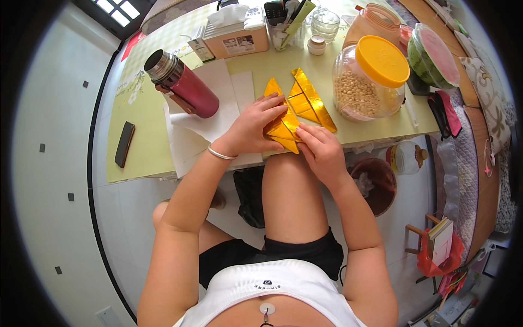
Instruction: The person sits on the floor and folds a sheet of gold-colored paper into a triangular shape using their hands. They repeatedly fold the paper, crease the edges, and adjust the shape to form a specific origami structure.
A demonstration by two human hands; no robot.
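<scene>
A folded sheet of shiny gold paper (283, 126) lies at the table's near edge under both my hands. My left hand (256, 122) holds it from the left, fingers over its upper part and thumb at its lower side. At its lower right edge, my right hand (322, 148) grips the paper between bent fingers and thumb, the thumb partly hidden. Just beyond, to the right, rests a second folded gold piece (310, 101), touched by neither hand. White paper sheets (188, 133) spread out left of my left hand.
A red thermos (196, 95) stands on the white sheets, with a dark phone (125, 144) farther left. On the right are a yellow-lidded jar (357, 90) and a watermelon half (433, 57). A tissue box (237, 41) stands behind. Below the table sits a bin (381, 191).
</scene>
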